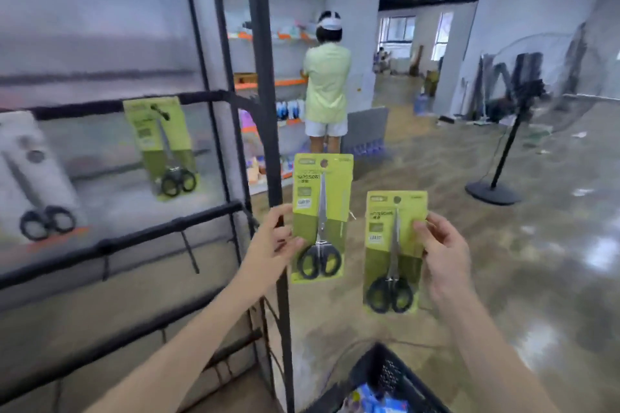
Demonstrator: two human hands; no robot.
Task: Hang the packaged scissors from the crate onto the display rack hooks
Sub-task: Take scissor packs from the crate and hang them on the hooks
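My left hand [273,245] pinches the left edge of a green scissors pack [320,218] and holds it upright, just right of the rack's black post. My right hand [443,255] pinches the right edge of a second green scissors pack [392,251], held lower and to the right. The display rack [134,238] fills the left side, with black bars and hooks. One green scissors pack [161,147] hangs from the upper bar. A white scissors pack [30,178] hangs at the far left. The black crate [379,375] sits at the bottom centre, below my hands.
A bare black hook [191,255] sticks out from the lower bar. A person in a light green shirt [327,84] stands at shelves behind the rack. A fan on a black stand [503,157] is on the floor to the right.
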